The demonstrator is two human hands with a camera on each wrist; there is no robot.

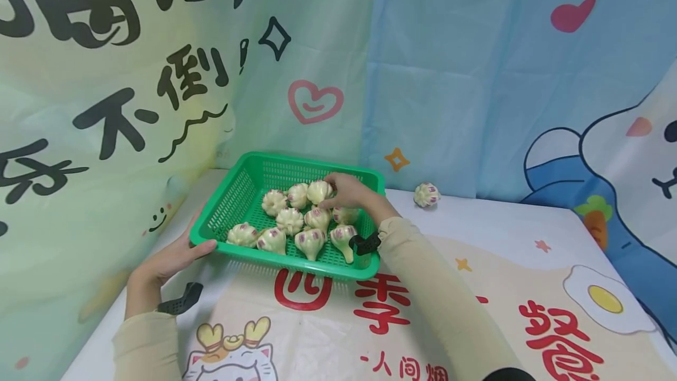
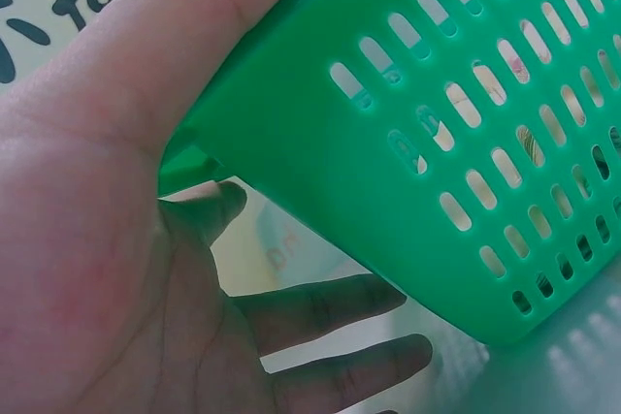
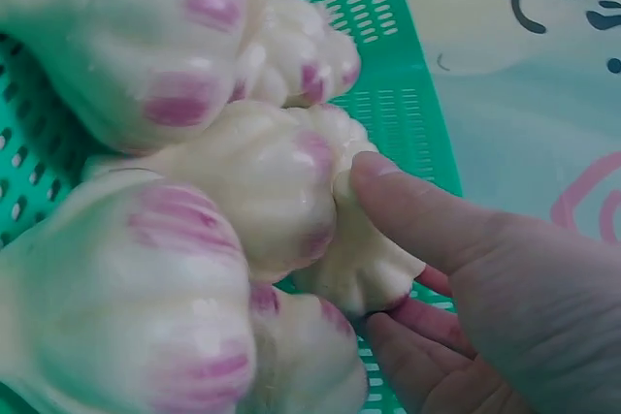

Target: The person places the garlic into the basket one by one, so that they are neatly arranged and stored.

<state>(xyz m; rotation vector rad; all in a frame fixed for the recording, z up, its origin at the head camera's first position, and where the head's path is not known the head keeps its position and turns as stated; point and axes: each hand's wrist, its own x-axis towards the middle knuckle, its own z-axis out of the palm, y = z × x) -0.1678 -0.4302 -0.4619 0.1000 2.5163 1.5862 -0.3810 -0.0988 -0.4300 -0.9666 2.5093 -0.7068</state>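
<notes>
A green plastic basket with slotted walls holds several garlic bulbs, pale with purple patches. My left hand grips its near left corner. In the left wrist view the thumb lies along the rim while the fingers spread below, outside the wall. Inside the basket, toward the back, my right hand pinches one garlic bulb between thumb and fingers. The right wrist view has this held bulb close against neighbouring bulbs.
A single garlic bulb lies on the table right of the basket, by the back curtain. A printed cloth with red lettering covers the table. Another printed curtain hangs along the left side.
</notes>
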